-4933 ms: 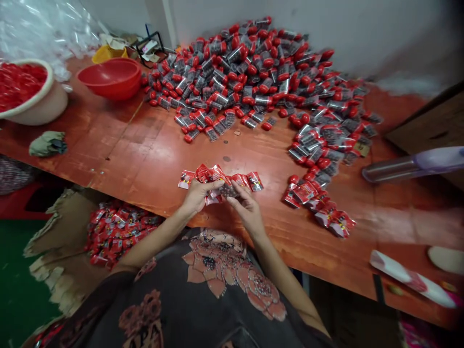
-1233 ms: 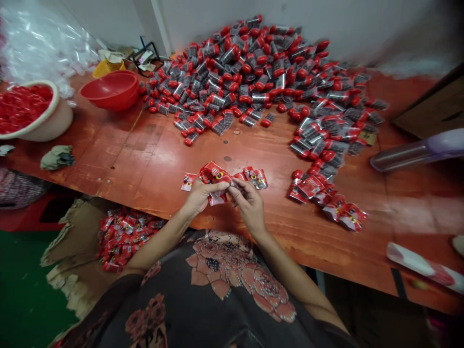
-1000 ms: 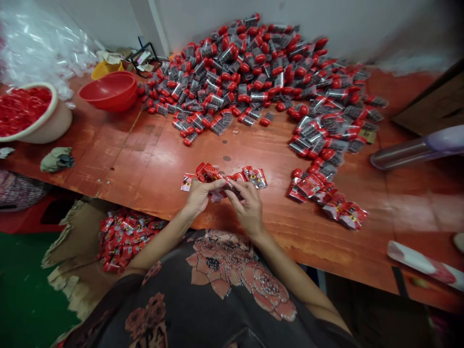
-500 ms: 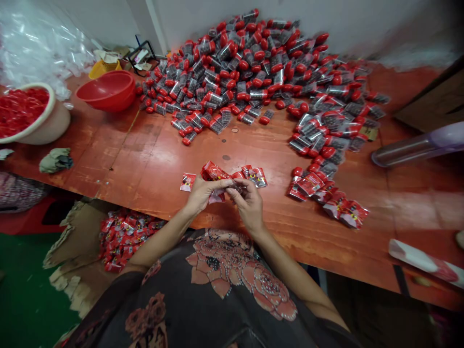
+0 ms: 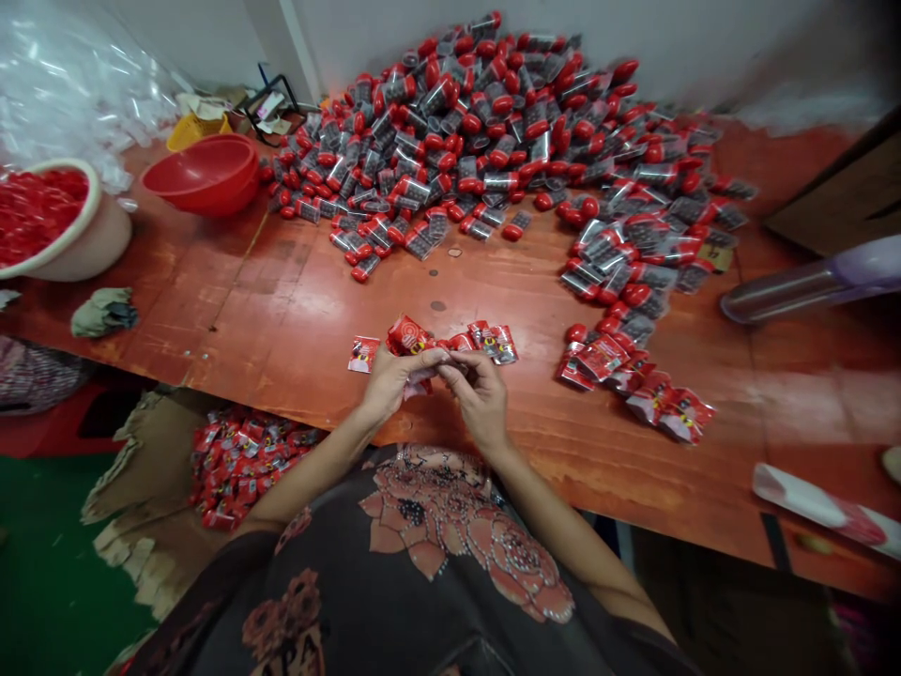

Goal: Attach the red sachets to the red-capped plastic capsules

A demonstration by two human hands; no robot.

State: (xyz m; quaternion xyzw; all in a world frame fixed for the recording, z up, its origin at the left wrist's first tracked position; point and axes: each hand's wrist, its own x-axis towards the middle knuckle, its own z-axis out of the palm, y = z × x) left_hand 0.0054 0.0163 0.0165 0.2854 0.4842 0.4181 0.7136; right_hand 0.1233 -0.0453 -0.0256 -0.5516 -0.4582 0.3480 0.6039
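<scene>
My left hand (image 5: 391,380) is closed around a red printed sachet (image 5: 408,336), which sticks up above its fingers. My right hand (image 5: 482,390) meets it at the fingertips, thumb and fingers pinched together; what lies in that pinch is too small and hidden to make out. Just left of my hands a flat red sachet (image 5: 363,353) lies on the table. Beyond my right fingers lie more red and black sachets (image 5: 498,342). To the right, a row of printed sachets (image 5: 651,398) runs along the table.
A large heap of clear tubes with red caps (image 5: 450,141) covers the back of the table (image 5: 316,300). At left stand a red bowl (image 5: 204,174) and a white tub (image 5: 99,239) of red pieces. Below the edge, a cardboard box (image 5: 155,469) holds many sachets (image 5: 239,469).
The red sachet above my left hand has tilted and sunk slightly lower. My hands stay together at nearly the same spot, and the view has shifted a little.
</scene>
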